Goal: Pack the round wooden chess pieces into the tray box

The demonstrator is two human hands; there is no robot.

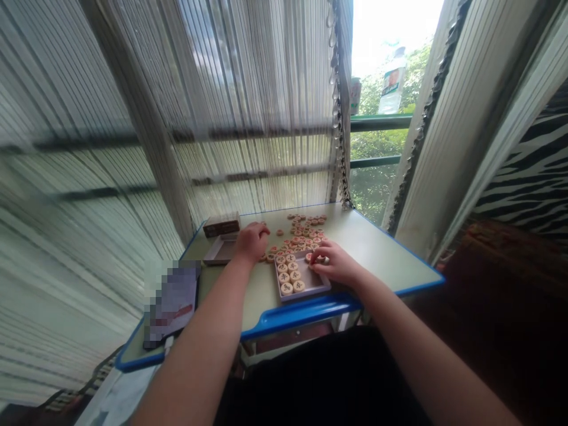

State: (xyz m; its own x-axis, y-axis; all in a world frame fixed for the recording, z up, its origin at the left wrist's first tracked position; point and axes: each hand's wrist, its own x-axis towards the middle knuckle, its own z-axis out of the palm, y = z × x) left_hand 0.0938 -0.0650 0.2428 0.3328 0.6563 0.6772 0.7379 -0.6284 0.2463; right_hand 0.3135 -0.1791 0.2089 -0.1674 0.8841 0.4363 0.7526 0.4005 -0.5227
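A shallow tray (317, 284) near the front edge holds two columns of round wooden Chinese chess pieces (293, 276) along its left side, their characters facing up. My right hand (336, 264) reaches over the tray's right half, thumb and fingers pinched at a Chinese chess piece (308, 258) by the far wall. Across from it, my left hand (252, 241) is closed with curled fingers, beside the loose pieces; whatever it may hold is hidden. Many loose Chinese chess pieces (303, 241) lie scattered beyond the tray, some overlapping.
Left of my left hand lies another shallow tray (217, 250), with a brown box (222, 225) behind it. A tablet (175, 307) with a cable rests at the table's left edge. Sheer curtains (257, 118) hang behind the blue-edged table (377, 248); a bottle (393, 83) stands by the window.
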